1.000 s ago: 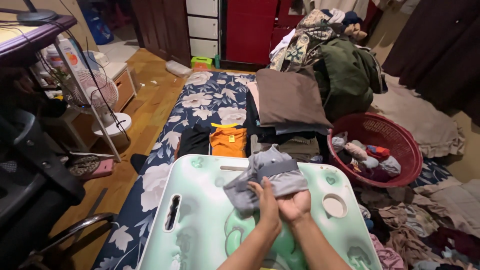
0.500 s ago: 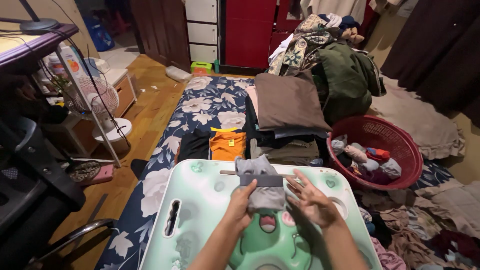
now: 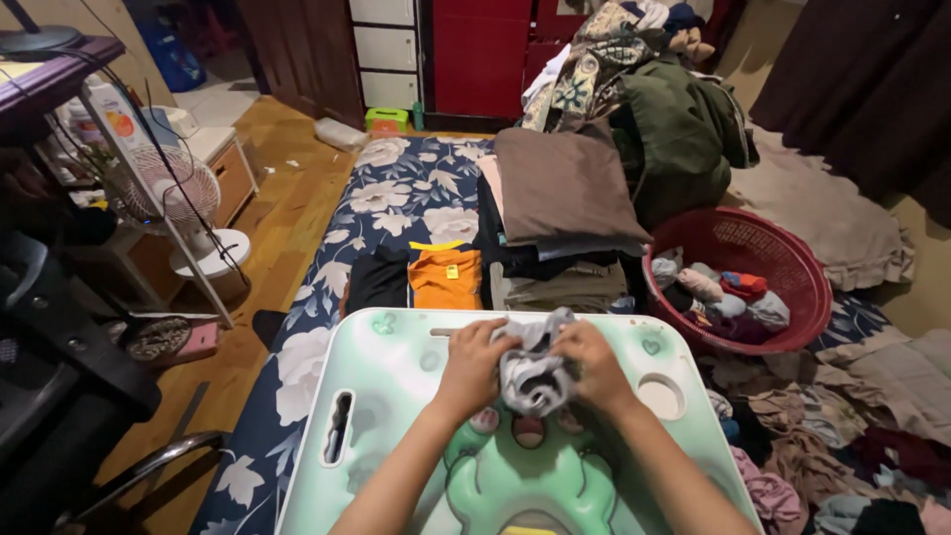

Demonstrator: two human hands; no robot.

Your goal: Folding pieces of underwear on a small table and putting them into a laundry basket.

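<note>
Both hands, left hand (image 3: 474, 365) and right hand (image 3: 592, 365), grasping bunched grey garment (image 3: 533, 372) on table (image 3: 396, 396); fold unfinished, red basket (image 3: 783, 260) holds more.

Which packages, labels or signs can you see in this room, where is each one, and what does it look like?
White bottle: on the shelf at far left behind the fan, with an orange and white label.
Small yellow tag: on the orange folded garment on the floral mattress, a tiny square.
Green box: on the floor by the red cabinet, low and rectangular, orange below.
No screens or signs show.
</note>
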